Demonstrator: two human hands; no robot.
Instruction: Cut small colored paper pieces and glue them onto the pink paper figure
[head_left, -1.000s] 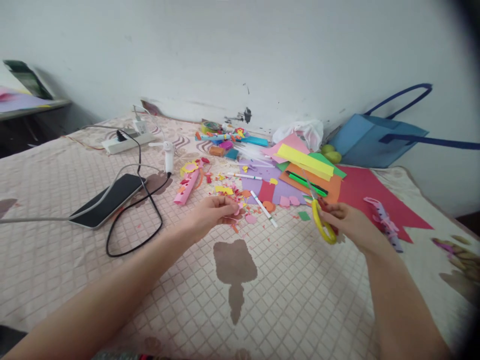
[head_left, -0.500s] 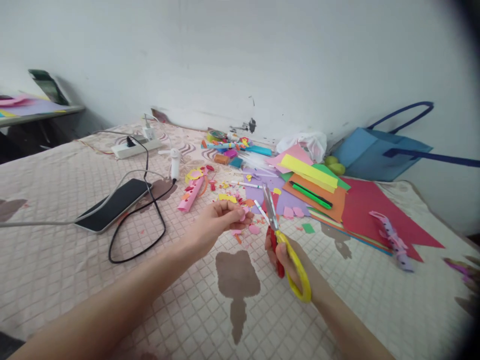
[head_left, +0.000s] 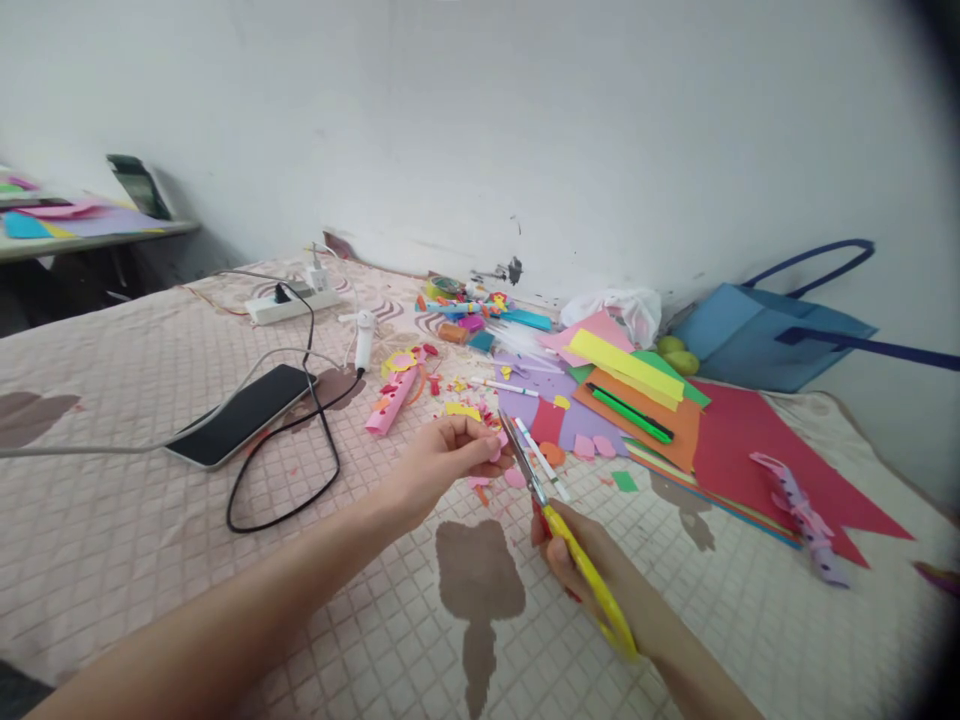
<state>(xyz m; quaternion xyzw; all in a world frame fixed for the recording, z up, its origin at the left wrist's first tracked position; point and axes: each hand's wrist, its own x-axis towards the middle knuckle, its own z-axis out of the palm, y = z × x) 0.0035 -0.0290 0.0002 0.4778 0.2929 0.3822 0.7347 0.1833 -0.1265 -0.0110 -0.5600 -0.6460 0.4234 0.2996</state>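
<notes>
My left hand [head_left: 442,460] pinches a small pink paper piece [head_left: 496,450] above the quilted pink bedspread [head_left: 150,560]. My right hand [head_left: 581,555] grips yellow-and-red-handled scissors [head_left: 559,530], and the blades point up and left with their tips right at the pink piece. Small coloured paper scraps [head_left: 480,488] lie on the bedspread just beneath both hands.
A stack of coloured paper sheets [head_left: 637,400] with a green pen lies to the right, on a red sheet [head_left: 757,440]. A phone [head_left: 244,412] with a black cable, a power strip [head_left: 289,305], a pink paper roll [head_left: 395,395], markers and a blue bag [head_left: 780,325] surround the hands.
My right hand brought the scissors from the right side in toward my left hand, blades now meeting the pink piece. The view has tilted downward slightly.
</notes>
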